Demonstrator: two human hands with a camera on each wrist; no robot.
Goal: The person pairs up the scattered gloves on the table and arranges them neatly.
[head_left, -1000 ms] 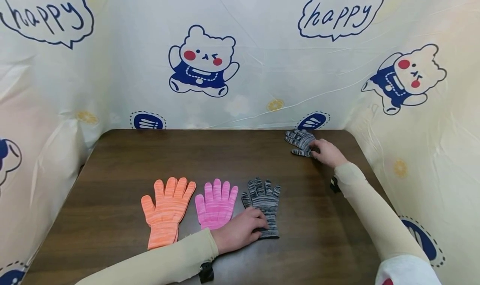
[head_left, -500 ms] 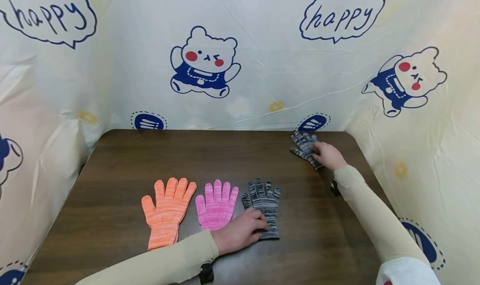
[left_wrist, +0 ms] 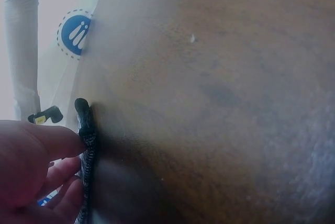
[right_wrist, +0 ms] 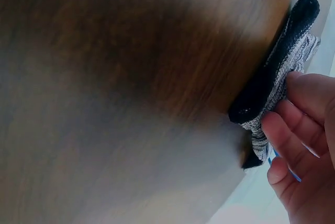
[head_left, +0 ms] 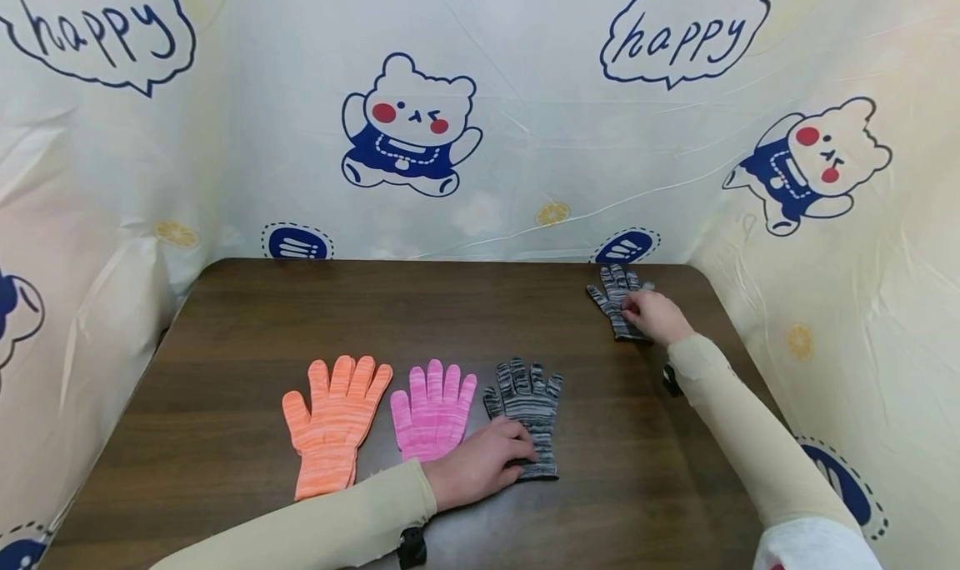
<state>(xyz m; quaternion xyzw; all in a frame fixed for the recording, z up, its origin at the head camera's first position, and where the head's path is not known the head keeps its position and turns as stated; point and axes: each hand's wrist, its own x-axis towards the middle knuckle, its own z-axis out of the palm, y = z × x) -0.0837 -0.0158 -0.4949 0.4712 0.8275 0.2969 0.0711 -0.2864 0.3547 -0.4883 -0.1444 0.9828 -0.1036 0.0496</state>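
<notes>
My left hand [head_left: 480,463] rests by the cuff of a black-and-grey striped knit glove [head_left: 534,416] on the table. Its fingers are loosely bent, and their tips touch the cloth. At the far right, my right hand [head_left: 658,316] pinches a second black-and-grey glove [head_left: 617,299], which lies with its fingers toward the back edge. In the right wrist view, the thumb and forefinger are on this glove's grey knit [right_wrist: 293,59], beside its black cuff edge [right_wrist: 256,93]. Left of the near striped glove lie a pink glove [head_left: 432,412] and an orange glove [head_left: 333,420].
Both sleeved forearms reach over the brown wooden table [head_left: 225,387]. The left sleeve [head_left: 315,520] passes just in front of the orange and pink gloves. A printed cloth [head_left: 525,137] hangs behind the table and along its sides.
The far striped glove has turned clockwise, so its fingers point to the back instead of left. My right hand has shifted slightly along it. The left hand has stayed put.
</notes>
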